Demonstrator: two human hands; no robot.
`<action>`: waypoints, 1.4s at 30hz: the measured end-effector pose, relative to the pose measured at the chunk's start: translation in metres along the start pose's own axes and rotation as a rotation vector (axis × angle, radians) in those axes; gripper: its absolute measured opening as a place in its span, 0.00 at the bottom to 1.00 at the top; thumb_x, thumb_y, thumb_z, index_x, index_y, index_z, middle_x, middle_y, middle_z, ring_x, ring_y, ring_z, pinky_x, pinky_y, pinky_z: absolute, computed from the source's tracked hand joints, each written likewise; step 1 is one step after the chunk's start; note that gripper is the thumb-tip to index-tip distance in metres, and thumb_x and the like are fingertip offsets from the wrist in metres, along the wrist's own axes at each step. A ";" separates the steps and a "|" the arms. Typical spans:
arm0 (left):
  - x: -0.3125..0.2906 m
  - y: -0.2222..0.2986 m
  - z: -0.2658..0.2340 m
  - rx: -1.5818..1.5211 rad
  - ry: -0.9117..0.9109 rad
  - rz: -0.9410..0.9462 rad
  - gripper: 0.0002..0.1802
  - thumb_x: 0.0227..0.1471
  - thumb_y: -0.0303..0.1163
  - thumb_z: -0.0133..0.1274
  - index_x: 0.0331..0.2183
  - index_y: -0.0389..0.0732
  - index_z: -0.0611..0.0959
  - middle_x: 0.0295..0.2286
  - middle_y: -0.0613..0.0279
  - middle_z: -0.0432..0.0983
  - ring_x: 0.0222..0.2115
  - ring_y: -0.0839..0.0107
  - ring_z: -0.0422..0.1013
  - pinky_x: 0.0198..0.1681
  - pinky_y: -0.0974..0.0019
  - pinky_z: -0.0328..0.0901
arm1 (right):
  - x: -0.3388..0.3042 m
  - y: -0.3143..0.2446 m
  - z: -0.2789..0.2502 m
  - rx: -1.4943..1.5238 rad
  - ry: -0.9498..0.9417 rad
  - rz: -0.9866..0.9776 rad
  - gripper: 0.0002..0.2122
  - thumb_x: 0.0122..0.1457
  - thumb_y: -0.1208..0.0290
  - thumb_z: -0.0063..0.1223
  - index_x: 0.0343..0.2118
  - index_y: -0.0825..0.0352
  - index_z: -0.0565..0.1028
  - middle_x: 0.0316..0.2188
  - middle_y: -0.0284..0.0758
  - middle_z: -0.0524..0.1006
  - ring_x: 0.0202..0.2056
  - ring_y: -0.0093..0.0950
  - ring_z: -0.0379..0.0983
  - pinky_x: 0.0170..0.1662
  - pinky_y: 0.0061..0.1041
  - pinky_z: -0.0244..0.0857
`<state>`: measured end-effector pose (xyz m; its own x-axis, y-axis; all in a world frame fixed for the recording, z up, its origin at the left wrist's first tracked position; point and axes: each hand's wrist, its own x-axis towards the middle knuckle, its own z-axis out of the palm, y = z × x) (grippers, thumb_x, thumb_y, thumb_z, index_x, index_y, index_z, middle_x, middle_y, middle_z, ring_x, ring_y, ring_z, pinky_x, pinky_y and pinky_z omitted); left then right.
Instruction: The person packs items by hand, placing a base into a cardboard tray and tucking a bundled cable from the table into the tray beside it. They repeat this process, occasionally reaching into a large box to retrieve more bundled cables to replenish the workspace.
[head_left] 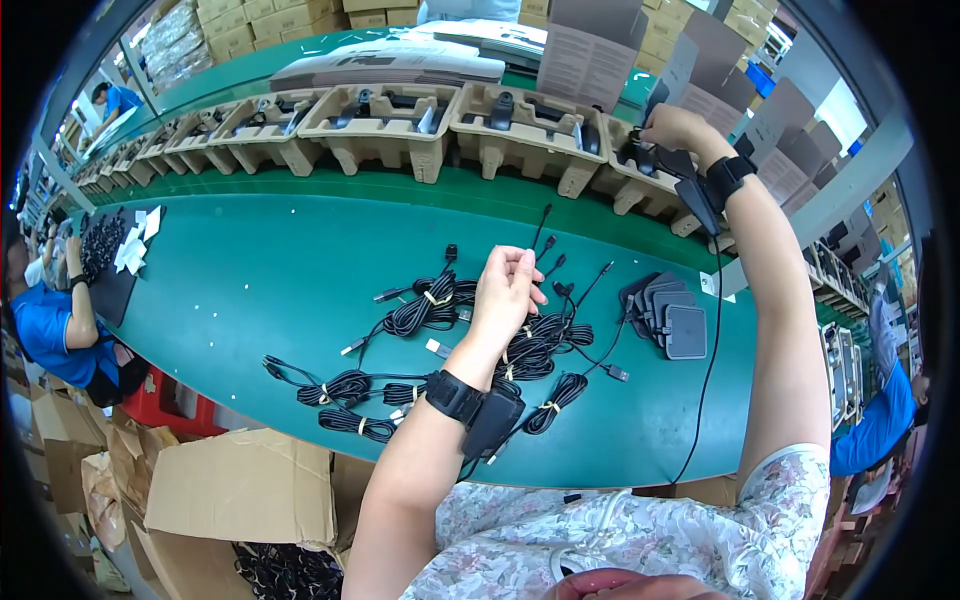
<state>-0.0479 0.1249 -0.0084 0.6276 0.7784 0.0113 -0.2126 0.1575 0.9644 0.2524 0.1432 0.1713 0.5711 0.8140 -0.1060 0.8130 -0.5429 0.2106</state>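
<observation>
My left hand (505, 292) is over the pile of bundled black cables (535, 345) in the middle of the green table. Its fingers are curled and closed around a thin black cable (541, 228), whose plug end points away from me. My right hand (675, 130) reaches far right to a brown molded-pulp tray (627, 190) on the raised ledge. Those fingers are bent over dark parts in the tray; what they grip is hidden. More tied cable bundles (345, 387) lie left of my left forearm. Dark rounded-square pads (686, 332) sit stacked on the right.
A row of pulp trays (380, 130) with black devices runs along the ledge, with printed sheets (390, 68) behind. Upright grey box flaps (590, 50) stand at the far right. An open carton (240, 485) is below the table's near edge. A co-worker (60, 330) sits at left.
</observation>
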 end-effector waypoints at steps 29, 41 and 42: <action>0.000 -0.003 0.004 0.023 0.017 0.008 0.08 0.55 0.30 0.43 0.33 0.33 0.68 0.26 0.59 0.69 0.18 0.77 0.69 0.15 0.78 0.62 | 0.042 0.020 0.099 0.247 0.439 -0.321 0.13 0.54 0.69 0.41 0.43 0.63 0.71 0.36 0.48 0.73 0.40 0.46 0.68 0.40 0.38 0.63; -0.001 0.001 0.011 0.045 -0.015 0.002 0.08 0.55 0.29 0.42 0.33 0.32 0.69 0.26 0.58 0.70 0.18 0.76 0.70 0.17 0.78 0.62 | -0.113 0.070 0.094 0.389 0.280 -0.288 0.23 0.47 0.61 0.56 0.47 0.60 0.69 0.42 0.41 0.72 0.43 0.38 0.69 0.43 0.35 0.63; -0.001 0.002 0.009 0.053 -0.003 0.004 0.08 0.55 0.29 0.42 0.33 0.32 0.69 0.26 0.58 0.70 0.18 0.76 0.70 0.16 0.78 0.62 | -0.151 0.067 0.095 0.447 0.121 -0.294 0.27 0.44 0.58 0.59 0.49 0.60 0.68 0.44 0.40 0.70 0.45 0.38 0.67 0.46 0.35 0.62</action>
<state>-0.0422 0.1187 -0.0042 0.6294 0.7769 0.0155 -0.1749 0.1222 0.9770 0.2317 -0.0358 0.1095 0.3167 0.9483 0.0203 0.9206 -0.3021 -0.2474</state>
